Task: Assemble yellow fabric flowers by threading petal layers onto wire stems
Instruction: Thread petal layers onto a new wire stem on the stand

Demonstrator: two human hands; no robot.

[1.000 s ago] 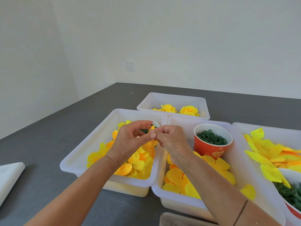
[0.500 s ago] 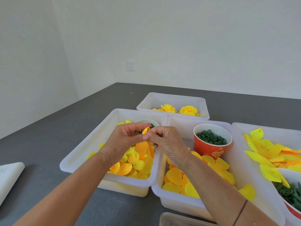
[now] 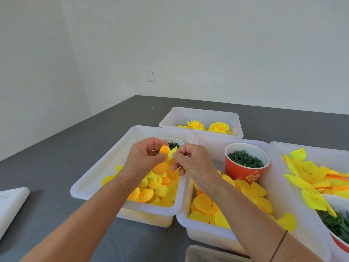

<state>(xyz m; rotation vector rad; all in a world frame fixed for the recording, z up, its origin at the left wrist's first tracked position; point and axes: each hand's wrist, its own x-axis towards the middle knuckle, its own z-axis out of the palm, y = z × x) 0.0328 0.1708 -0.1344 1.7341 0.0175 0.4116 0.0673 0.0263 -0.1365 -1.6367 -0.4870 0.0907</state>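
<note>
At frame centre a petal layer (image 3: 166, 155) is pinched between left hand (image 3: 145, 157) and right hand (image 3: 194, 161), both grips narrow, no wire stem discernible; two finished flowers (image 3: 207, 126) are seen in the upper-centre bin (image 3: 200, 112), many loose petals (image 3: 156, 188) left.

- Grey tabletop (image 3: 56, 167), running back to the white walls.
- White wall socket (image 3: 151, 76) on the far wall, above the tabletop's rear edge.
- White flat object (image 3: 11, 205) at the left edge, with dark marks on it, lying on the tabletop.
- Clear lid-like piece (image 3: 207, 254) at the bottom edge, partly cut off.
</note>
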